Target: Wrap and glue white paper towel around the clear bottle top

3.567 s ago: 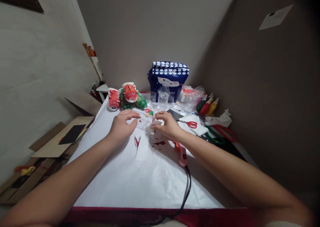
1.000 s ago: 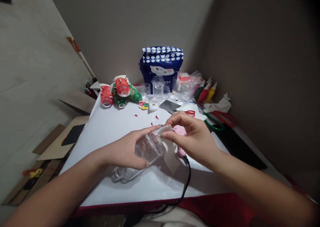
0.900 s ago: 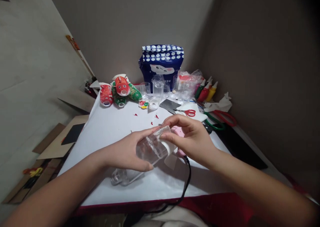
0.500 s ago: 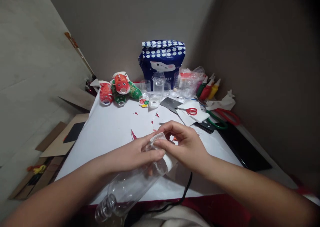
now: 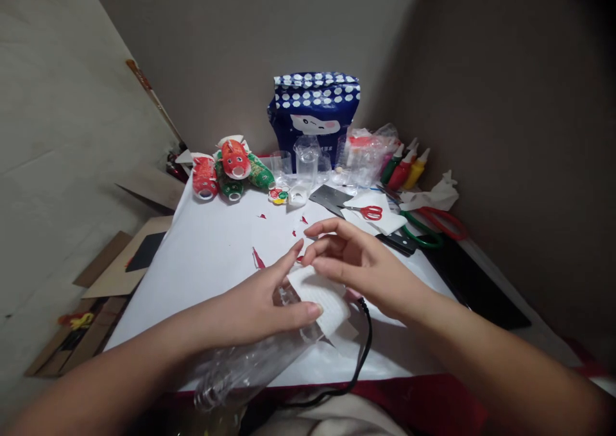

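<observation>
My left hand grips a clear plastic bottle near its far end, with the thumb lying on a white paper towel piece over that end. The bottle lies tilted, its threaded neck towards me at the table's front edge. Just above the towel's upper edge is my right hand, its fingers bent and apart with nothing visibly held. Partly hidden behind the right hand is a pink object with a black cord. Small red scraps lie beyond the hands on the white tabletop.
Red and green fish-like figures stand at the back left. A blue bag and clear plastic pieces are at the back. To the right are red scissors, larger scissors, paint bottles and a black panel.
The right hand has let go of the paper towel and lifted slightly, fingers spreading. More of the towel now shows, draped over the bottle's end. The left hand keeps its grip.
</observation>
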